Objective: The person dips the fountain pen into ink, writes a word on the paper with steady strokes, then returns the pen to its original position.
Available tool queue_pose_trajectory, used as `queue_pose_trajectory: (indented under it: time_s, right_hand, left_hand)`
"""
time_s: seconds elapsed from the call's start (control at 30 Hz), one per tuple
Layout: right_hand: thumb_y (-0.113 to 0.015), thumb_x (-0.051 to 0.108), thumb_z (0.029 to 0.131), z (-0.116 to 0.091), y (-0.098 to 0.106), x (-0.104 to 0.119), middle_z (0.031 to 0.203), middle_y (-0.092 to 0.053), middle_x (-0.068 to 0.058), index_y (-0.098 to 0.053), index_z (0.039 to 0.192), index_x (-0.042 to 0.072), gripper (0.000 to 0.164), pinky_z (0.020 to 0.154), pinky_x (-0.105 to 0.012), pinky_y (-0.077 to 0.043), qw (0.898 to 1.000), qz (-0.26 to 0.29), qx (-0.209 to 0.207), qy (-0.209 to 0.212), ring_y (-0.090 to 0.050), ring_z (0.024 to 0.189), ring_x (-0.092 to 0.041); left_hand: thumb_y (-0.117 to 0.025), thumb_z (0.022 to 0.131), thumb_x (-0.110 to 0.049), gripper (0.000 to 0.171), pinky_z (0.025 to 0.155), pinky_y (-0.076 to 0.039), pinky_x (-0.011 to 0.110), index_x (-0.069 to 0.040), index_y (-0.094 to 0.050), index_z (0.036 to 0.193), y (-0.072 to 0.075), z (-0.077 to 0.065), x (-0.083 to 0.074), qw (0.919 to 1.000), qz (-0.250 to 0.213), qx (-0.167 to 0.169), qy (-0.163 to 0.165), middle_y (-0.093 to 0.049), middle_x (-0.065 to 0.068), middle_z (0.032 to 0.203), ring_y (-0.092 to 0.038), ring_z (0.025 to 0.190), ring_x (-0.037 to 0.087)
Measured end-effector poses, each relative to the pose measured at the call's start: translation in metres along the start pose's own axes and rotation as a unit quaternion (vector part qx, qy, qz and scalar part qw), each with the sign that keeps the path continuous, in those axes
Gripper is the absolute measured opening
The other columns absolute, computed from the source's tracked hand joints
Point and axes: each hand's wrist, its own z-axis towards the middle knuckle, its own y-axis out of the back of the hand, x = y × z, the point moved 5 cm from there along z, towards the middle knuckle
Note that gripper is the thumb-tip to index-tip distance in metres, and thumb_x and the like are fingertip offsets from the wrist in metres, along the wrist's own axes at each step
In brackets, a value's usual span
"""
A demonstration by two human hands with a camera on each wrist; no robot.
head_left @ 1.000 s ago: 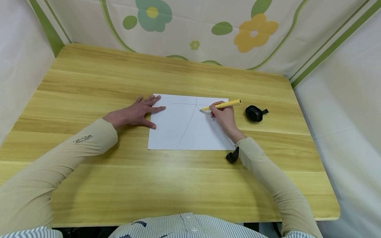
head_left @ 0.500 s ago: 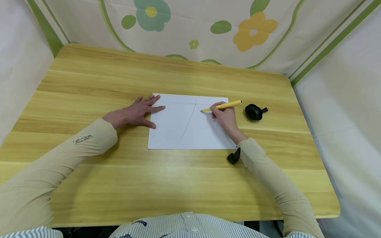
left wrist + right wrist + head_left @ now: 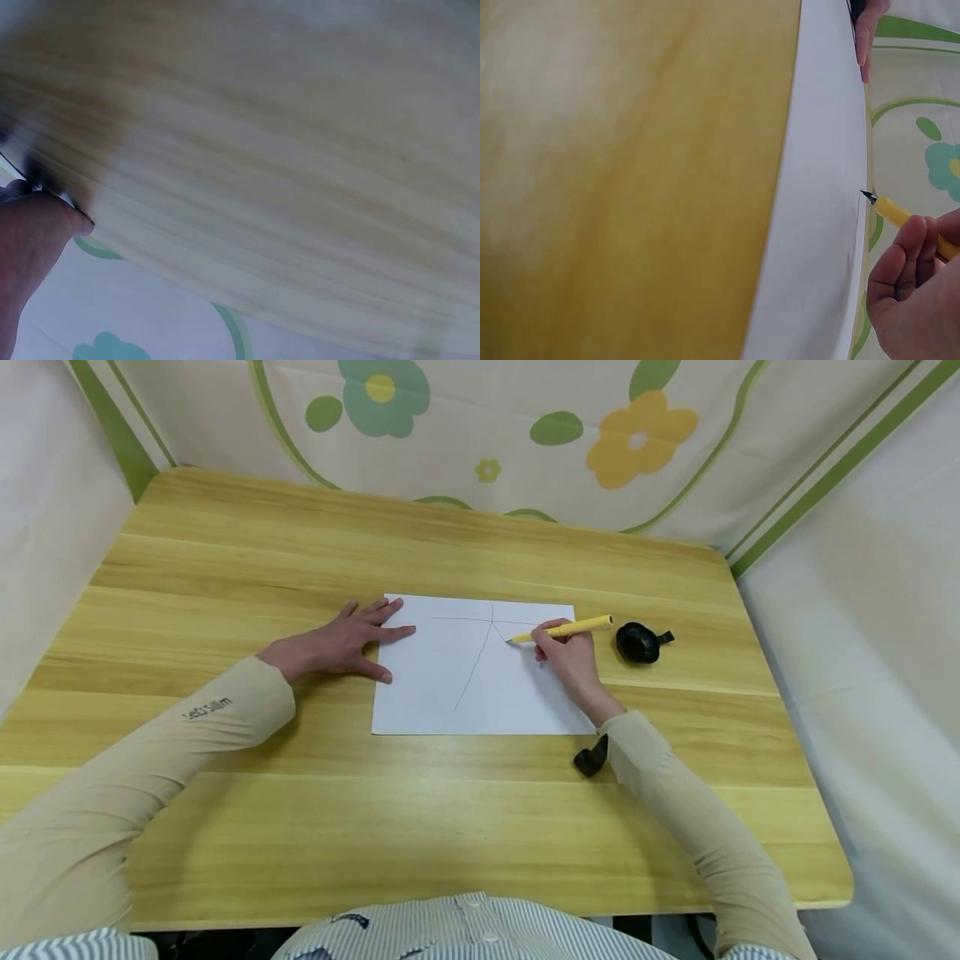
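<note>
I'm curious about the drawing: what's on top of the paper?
Thin lines mark the paper. The left hand rests on its left edge; the right hand, gripping a yellow pen, hides whatever is beneath it.

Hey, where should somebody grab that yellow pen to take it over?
Probably the back end of the yellow pen, coming from the person's right: the right hand holds it nearer the tip, and the slim tail sticks out past the fingers.

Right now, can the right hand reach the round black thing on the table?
Probably yes: the round black thing lies uncovered near the right hand, though that hand grips the yellow pen.
</note>
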Motion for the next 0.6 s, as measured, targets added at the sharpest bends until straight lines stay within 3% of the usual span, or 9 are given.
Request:
queue_pose_trajectory:
  time_s: [0.6]
  right_hand:
    - [-0.064,0.014,0.088,-0.0067,0.0044,-0.002,0.076,-0.062,-0.006,-0.061,0.096,0.0,0.016,0.06,-0.018,-0.052,1.0,0.019,0.003,0.0,-0.059,0.062,-0.006]
  left_hand:
    - [-0.071,0.08,-0.044,0.083,0.11,0.003,0.066,-0.014,-0.033,0.148,-0.0011,-0.0006,-0.0009,1.0,-0.002,0.003,0.001,-0.001,0.02,0.159,0.001,0.146,0.04]
